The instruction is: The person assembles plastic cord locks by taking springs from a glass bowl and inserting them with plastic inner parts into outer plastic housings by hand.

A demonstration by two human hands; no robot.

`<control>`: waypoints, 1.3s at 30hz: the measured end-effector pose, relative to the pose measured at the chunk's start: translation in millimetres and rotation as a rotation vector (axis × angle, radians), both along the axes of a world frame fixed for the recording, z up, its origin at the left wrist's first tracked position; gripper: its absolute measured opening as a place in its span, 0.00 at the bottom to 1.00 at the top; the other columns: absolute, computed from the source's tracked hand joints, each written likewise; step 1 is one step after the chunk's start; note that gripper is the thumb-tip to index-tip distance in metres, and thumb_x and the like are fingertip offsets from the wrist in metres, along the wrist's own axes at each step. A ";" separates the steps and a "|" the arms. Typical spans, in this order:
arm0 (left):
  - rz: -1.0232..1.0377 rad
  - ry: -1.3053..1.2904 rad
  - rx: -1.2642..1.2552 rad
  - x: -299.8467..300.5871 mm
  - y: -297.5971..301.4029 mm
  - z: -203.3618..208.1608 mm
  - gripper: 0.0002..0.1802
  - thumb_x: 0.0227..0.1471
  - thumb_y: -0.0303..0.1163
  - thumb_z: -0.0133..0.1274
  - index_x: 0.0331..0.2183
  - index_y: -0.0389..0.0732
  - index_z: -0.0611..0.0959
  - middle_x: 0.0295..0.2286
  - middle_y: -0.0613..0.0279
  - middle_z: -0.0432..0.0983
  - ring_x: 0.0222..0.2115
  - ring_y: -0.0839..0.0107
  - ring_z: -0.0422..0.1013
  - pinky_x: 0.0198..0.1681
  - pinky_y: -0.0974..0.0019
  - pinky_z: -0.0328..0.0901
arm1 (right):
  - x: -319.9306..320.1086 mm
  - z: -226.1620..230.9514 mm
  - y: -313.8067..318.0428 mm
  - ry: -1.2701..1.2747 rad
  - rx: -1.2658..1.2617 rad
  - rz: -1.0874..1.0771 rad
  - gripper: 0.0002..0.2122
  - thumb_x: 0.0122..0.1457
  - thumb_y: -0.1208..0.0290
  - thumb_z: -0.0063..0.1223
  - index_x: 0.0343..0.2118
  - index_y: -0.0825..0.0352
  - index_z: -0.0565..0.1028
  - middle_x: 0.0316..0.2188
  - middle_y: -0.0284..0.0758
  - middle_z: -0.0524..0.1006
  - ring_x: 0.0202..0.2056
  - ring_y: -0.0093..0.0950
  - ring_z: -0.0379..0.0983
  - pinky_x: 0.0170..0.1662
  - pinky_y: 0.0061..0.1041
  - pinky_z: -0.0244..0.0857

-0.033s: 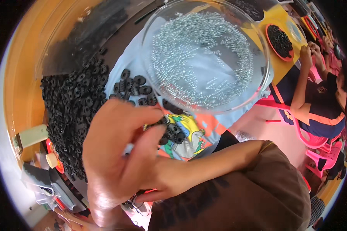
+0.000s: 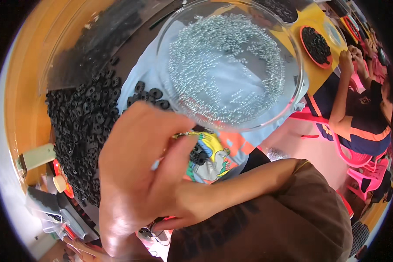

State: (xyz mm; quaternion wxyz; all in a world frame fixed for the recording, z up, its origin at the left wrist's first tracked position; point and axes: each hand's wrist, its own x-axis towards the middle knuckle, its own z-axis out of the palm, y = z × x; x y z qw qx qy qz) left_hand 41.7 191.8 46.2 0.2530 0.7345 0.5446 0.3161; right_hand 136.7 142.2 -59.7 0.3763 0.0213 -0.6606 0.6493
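Observation:
My left hand (image 2: 137, 148) is curled closed, blurred, over the fingers of my right hand (image 2: 185, 192). The right hand reaches in from the right, fingers bent, its tips partly behind the left. Whatever they pinch between them is too hidden to name; only a small pale speck shows in the gap. Just beyond the fingers lie several small black ring-shaped parts (image 2: 199, 155) on a colourful printed cloth (image 2: 220, 163). More black parts (image 2: 155, 93) rest on the pale blue cloth. A large clear round bowl (image 2: 299, 83) holds many tiny shiny silvery pieces (image 2: 196, 56).
At left spreads a big heap of black parts (image 2: 81, 131), next to a clear plastic sheet or bag (image 2: 87, 56). On the yellow surface, an orange plate (image 2: 321, 65) carries dark pieces. A co-worker (image 2: 358, 113) sits at right near pink plastic chairs (image 2: 371, 174).
My left hand has moved slightly up and right, with the right fingers close by it, covering some black parts that showed before. The bowl appears shifted slightly left.

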 end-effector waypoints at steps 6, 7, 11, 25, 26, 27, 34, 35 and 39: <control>-0.210 0.360 -0.093 41.1 54.9 -7.0 0.05 0.45 0.24 0.51 0.29 0.36 0.74 0.24 0.51 0.65 0.27 0.52 0.64 0.30 0.56 0.60 | -0.7 -6.9 -7.0 -0.085 0.047 0.055 0.15 0.50 0.59 0.52 0.22 0.68 0.68 0.21 0.42 0.71 0.27 0.43 0.70 0.29 0.41 0.62; -0.217 0.363 -0.096 45.7 59.8 -9.2 0.05 0.45 0.24 0.51 0.29 0.36 0.74 0.24 0.51 0.65 0.27 0.52 0.64 0.30 0.56 0.60 | -1.2 -7.4 -7.0 -0.096 0.028 0.067 0.15 0.50 0.59 0.52 0.22 0.68 0.68 0.21 0.42 0.71 0.27 0.43 0.70 0.29 0.41 0.62; -0.260 0.525 -0.125 56.8 77.2 -22.8 0.05 0.44 0.24 0.51 0.28 0.36 0.73 0.24 0.51 0.65 0.28 0.51 0.65 0.31 0.55 0.61 | -2.8 -9.9 -4.9 -0.068 0.137 0.022 0.15 0.50 0.58 0.52 0.24 0.69 0.68 0.22 0.42 0.72 0.28 0.45 0.70 0.30 0.41 0.62; 0.421 -0.413 -0.449 3.1 19.8 16.2 0.04 0.41 0.21 0.51 0.25 0.36 0.73 0.20 0.69 0.63 0.20 0.81 0.59 0.23 0.78 0.53 | 14.4 9.1 24.6 -0.136 -0.379 0.198 0.07 0.53 0.69 0.57 0.30 0.67 0.75 0.24 0.34 0.74 0.24 0.25 0.71 0.28 0.25 0.62; 0.467 -0.492 -0.434 -8.3 1.5 19.3 0.06 0.41 0.24 0.54 0.24 0.36 0.73 0.21 0.69 0.64 0.21 0.82 0.59 0.24 0.78 0.54 | 16.0 9.1 25.8 -0.098 -0.486 0.153 0.06 0.52 0.72 0.58 0.31 0.68 0.75 0.25 0.34 0.75 0.24 0.24 0.72 0.27 0.22 0.62; 0.491 -0.596 -0.379 -19.0 -15.9 15.6 0.08 0.41 0.25 0.56 0.24 0.35 0.74 0.22 0.69 0.66 0.22 0.83 0.61 0.25 0.79 0.55 | 18.7 10.3 25.8 -0.130 -0.610 0.186 0.06 0.52 0.77 0.58 0.32 0.71 0.75 0.26 0.34 0.75 0.26 0.22 0.72 0.29 0.20 0.63; 0.654 -1.025 -0.310 -29.8 -109.3 -32.8 0.08 0.40 0.27 0.57 0.24 0.36 0.74 0.22 0.67 0.67 0.23 0.80 0.60 0.26 0.78 0.54 | 14.0 14.7 23.2 -0.155 -0.813 0.277 0.07 0.56 0.81 0.50 0.38 0.72 0.71 0.29 0.35 0.74 0.28 0.18 0.71 0.32 0.16 0.65; 0.673 -1.046 -0.303 -28.4 -114.4 -38.0 0.07 0.41 0.25 0.56 0.25 0.36 0.73 0.23 0.67 0.67 0.23 0.81 0.60 0.26 0.78 0.54 | 13.6 15.4 22.1 -0.169 -0.829 0.291 0.06 0.57 0.81 0.50 0.37 0.73 0.70 0.28 0.35 0.74 0.28 0.18 0.71 0.32 0.16 0.65; 0.632 -1.116 -0.226 -21.2 -120.9 -53.8 0.06 0.43 0.17 0.52 0.26 0.36 0.74 0.25 0.67 0.68 0.24 0.84 0.59 0.27 0.79 0.55 | 14.0 15.4 20.7 -0.160 -0.773 0.282 0.06 0.56 0.81 0.51 0.36 0.73 0.70 0.27 0.34 0.74 0.25 0.17 0.70 0.28 0.16 0.64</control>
